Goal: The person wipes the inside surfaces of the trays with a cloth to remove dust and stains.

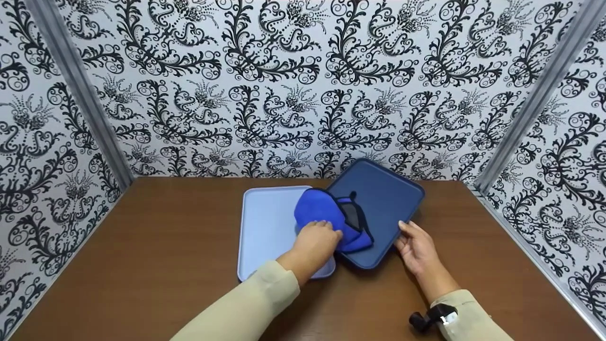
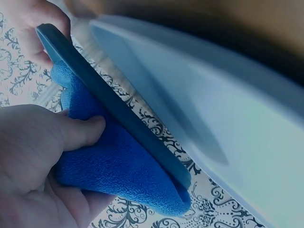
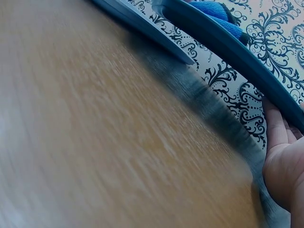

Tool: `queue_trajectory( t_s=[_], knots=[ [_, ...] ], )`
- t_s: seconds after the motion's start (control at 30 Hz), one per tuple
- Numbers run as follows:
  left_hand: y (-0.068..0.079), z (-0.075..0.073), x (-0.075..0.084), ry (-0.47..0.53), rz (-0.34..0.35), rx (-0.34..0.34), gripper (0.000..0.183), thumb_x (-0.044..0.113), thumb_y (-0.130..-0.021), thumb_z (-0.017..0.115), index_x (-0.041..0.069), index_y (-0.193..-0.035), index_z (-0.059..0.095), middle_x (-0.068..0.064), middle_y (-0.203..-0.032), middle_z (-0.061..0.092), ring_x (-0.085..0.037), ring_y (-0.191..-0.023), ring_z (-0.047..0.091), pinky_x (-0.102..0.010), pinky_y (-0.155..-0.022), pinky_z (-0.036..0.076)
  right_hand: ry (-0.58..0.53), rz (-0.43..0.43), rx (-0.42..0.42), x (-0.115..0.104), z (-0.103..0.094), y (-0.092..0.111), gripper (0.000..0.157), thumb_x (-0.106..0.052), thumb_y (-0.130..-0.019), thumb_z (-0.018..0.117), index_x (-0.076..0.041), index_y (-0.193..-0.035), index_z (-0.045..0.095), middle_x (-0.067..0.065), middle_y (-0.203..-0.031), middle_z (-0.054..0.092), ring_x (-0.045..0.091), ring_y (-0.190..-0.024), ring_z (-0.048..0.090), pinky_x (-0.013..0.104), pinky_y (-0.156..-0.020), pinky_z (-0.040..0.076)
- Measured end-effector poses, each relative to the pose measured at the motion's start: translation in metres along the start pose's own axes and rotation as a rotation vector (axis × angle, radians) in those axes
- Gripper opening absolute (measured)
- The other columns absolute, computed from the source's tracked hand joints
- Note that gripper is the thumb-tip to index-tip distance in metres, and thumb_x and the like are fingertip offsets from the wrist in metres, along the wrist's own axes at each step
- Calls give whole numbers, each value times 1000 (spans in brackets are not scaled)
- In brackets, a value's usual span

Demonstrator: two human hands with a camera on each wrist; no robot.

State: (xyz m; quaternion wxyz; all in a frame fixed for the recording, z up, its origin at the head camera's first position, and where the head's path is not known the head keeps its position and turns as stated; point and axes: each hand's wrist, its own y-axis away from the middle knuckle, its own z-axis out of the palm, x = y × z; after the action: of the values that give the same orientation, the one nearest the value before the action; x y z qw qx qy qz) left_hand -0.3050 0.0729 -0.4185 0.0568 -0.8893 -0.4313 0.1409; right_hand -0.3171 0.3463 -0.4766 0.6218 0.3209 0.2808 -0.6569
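My left hand (image 1: 315, 244) grips a folded blue cloth (image 1: 316, 208) with black edging. In the left wrist view the thumb lies over the blue cloth (image 2: 118, 161) and the fingers are beneath it. The cloth lies partly across a dark blue tray (image 1: 386, 199), which is turned at an angle and raised off the table. By its right edge my right hand (image 1: 419, 248) holds this tray; the right wrist view has the fingers under its rim. A light blue tray (image 1: 265, 227) lies to the left, partly covered by the left hand and cloth.
The brown wooden table (image 1: 180, 246) reaches back to a patterned wall (image 1: 293, 94). Side walls with grey corner strips (image 1: 521, 109) stand left and right. A black device (image 1: 433, 317) is strapped on the right wrist.
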Motion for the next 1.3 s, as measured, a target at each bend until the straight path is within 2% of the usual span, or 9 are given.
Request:
queue_trajectory(
  t_s=[0.1, 0.3, 0.5, 0.8, 0.93, 1.1, 1.3],
  knots=[
    [-1, 1, -5, 5, -29, -4, 25, 11, -99, 61, 23, -114, 76, -3, -114, 76, -19, -111, 70, -34, -101, 56, -1, 1, 2, 0, 0, 1, 24, 0, -107, 45, -5, -108, 68, 5, -93, 78, 13, -86, 78, 26, -81, 63],
    [0, 6, -12, -4, -89, 18, 26, 14, -97, 63, 13, -121, 73, -5, -118, 75, -20, -116, 70, -33, -103, 55, -2, 4, 1, -1, 1, 1, 23, 1, -107, 46, -5, -106, 68, 5, -90, 78, 13, -83, 78, 26, -79, 63],
    [-3, 10, -15, 33, -170, 1, 32, 13, -99, 62, 10, -129, 72, -13, -135, 70, -26, -129, 65, -38, -109, 53, -10, -6, -10, -2, 1, 1, 25, 2, -107, 45, -5, -106, 69, 5, -91, 78, 14, -83, 78, 26, -78, 63],
    [-12, 16, -13, 168, -280, 67, 18, 10, -93, 69, 6, -110, 69, -15, -120, 74, -28, -116, 70, -41, -100, 57, -17, -15, -18, -1, 2, 2, 27, 3, -106, 44, -5, -106, 70, 5, -93, 78, 14, -84, 77, 26, -79, 63],
    [-18, 16, -11, 216, -311, 52, 19, 10, -93, 68, 6, -111, 68, -14, -119, 75, -28, -115, 71, -41, -98, 58, -15, -10, -22, -1, 2, 3, 27, 3, -107, 43, -5, -106, 69, 6, -93, 78, 14, -84, 77, 26, -78, 63],
    [-25, 13, -9, 295, -331, 14, 26, 15, -92, 73, 5, -116, 67, -13, -124, 74, -26, -123, 68, -40, -104, 56, 3, -13, -28, 0, 3, 1, 27, 1, -107, 43, -5, -107, 69, 6, -93, 78, 13, -84, 78, 25, -78, 63],
    [-31, 13, -1, 334, -323, 29, 26, 14, -95, 70, 5, -118, 67, -13, -129, 72, -26, -128, 66, -38, -109, 53, -4, -9, -36, 1, 3, 2, 28, 1, -107, 43, -6, -107, 70, 6, -94, 79, 14, -85, 78, 25, -79, 63]
  ],
)
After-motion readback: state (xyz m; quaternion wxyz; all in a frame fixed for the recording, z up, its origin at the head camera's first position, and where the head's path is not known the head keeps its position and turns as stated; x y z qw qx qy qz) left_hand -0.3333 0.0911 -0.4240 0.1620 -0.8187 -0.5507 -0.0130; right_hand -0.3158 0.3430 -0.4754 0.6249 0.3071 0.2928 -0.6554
